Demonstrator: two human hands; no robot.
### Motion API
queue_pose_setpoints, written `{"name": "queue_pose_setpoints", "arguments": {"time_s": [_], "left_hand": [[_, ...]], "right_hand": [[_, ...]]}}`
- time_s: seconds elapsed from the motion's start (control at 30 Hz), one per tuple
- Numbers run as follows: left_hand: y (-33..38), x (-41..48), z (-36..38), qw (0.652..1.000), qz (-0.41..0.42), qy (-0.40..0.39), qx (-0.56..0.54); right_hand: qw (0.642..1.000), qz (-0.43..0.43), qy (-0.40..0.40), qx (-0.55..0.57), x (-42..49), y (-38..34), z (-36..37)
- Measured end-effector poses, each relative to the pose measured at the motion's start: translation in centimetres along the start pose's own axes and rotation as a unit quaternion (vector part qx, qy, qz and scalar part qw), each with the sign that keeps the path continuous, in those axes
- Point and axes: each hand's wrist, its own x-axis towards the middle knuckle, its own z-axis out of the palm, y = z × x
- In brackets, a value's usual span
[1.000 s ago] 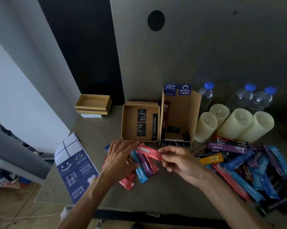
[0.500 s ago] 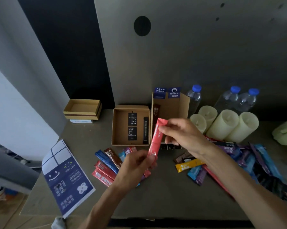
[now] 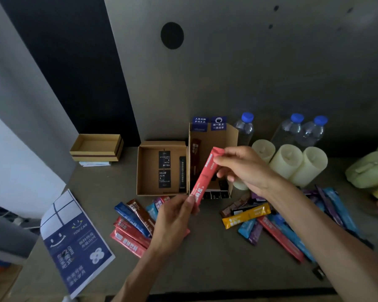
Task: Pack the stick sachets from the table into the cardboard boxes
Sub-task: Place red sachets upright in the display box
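Both hands hold one red stick sachet (image 3: pixel 205 175), tilted nearly upright in front of the taller open cardboard box (image 3: pixel 231 136). My right hand (image 3: pixel 242 166) pinches its top end; my left hand (image 3: pixel 175 221) pinches its bottom end. That box has a brown sachet leaning inside. Beside it on the left lies a flat cardboard box (image 3: pixel 149 168) with black sachets in it. Loose sachets lie in two heaps on the table: red, blue and brown ones (image 3: pixel 131 225) under my left hand, and yellow, blue, purple and red ones (image 3: pixel 271 223) under my right forearm.
A blue and white leaflet (image 3: pixel 74 243) lies at the table's left front corner. A second shallow cardboard tray (image 3: pixel 96 147) sits at the back left. Three cream candles (image 3: pixel 290 162) and three water bottles (image 3: pixel 297 129) stand right of the boxes. A pale green bag (image 3: pixel 371 168) is far right.
The red sachet went from lying level over the left heap to nearly upright in front of the tall box; since half a second ago the hands have barely moved.
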Motion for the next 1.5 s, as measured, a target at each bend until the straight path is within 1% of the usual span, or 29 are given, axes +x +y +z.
{"name": "queue_pose_setpoints", "arguments": {"time_s": [0.07,0.1,0.13,0.17,0.2,0.23,0.27,0.3,0.37,0.43,0.53,0.6,0.73,0.83,1.03,1.13,1.23,1.33,1.43,1.5], "left_hand": [[0.4,0.5,-0.2,0.999,0.000,0.050,-0.010],[0.8,0.9,-0.4,0.998,0.005,0.067,-0.003],[1.2,1.5,-0.9,0.997,0.016,0.070,0.021],[1.7,2.3,-1.4,0.996,0.036,0.054,0.068],[2.3,3.1,-1.8,0.990,0.058,0.021,0.130],[3.0,3.9,-1.9,0.979,0.082,-0.012,0.188],[3.6,4.7,-2.0,0.968,0.103,-0.032,0.227],[4.2,5.4,-1.9,0.962,0.118,-0.042,0.242],[4.9,6.2,-1.4,0.963,0.135,-0.039,0.230],[4.8,6.6,-1.1,0.970,0.132,-0.003,0.202],[3.3,7.1,-0.7,0.976,0.079,0.059,0.195],[2.2,7.4,-0.4,0.972,0.048,0.061,0.220],[0.4,8.1,0.1,0.968,0.017,0.021,0.249],[0.0,8.5,0.3,0.965,-0.003,0.000,0.263],[-0.6,8.9,0.0,0.963,-0.023,-0.014,0.270],[-0.7,8.9,0.0,0.963,-0.018,-0.005,0.270],[-0.8,8.9,-0.1,0.962,-0.016,-0.003,0.271],[-0.8,8.9,-0.5,0.962,-0.022,-0.005,0.274],[-1.0,8.2,-1.5,0.960,-0.030,-0.001,0.279],[-1.1,7.4,-2.5,0.958,-0.033,0.018,0.284]], "right_hand": [[0.998,-0.014,-0.011,-0.065,-0.4,0.0,-1.1],[0.990,-0.024,-0.026,-0.139,-0.8,0.2,-1.8],[0.971,-0.034,-0.041,-0.233,-1.2,0.4,-2.3],[0.944,-0.051,-0.048,-0.323,-1.6,0.7,-2.5],[0.915,-0.078,-0.047,-0.393,-1.9,0.9,-2.4],[0.897,-0.109,-0.050,-0.426,-2.0,1.1,-1.9],[0.891,-0.127,-0.064,-0.432,-2.0,1.1,-1.3],[0.895,-0.133,-0.076,-0.419,-1.8,1.2,-0.5],[0.914,-0.116,-0.073,-0.381,-1.3,1.8,0.4],[0.937,-0.096,-0.031,-0.335,-0.5,2.8,0.7],[0.961,-0.046,0.061,-0.266,1.1,4.3,1.7],[0.968,-0.002,0.107,-0.227,3.0,5.1,3.0],[0.966,0.054,0.146,-0.205,6.9,6.7,5.2],[0.966,0.075,0.160,-0.190,9.2,7.4,5.2],[0.967,0.107,0.126,-0.192,12.0,7.5,4.4],[0.963,0.100,0.132,-0.212,12.3,7.9,4.3],[0.959,0.062,0.151,-0.230,11.9,8.2,4.3],[0.959,0.033,0.144,-0.241,11.6,7.9,4.3],[0.951,0.030,0.129,-0.280,11.7,7.7,4.1],[0.946,0.025,0.140,-0.293,11.5,7.5,4.0]]}}
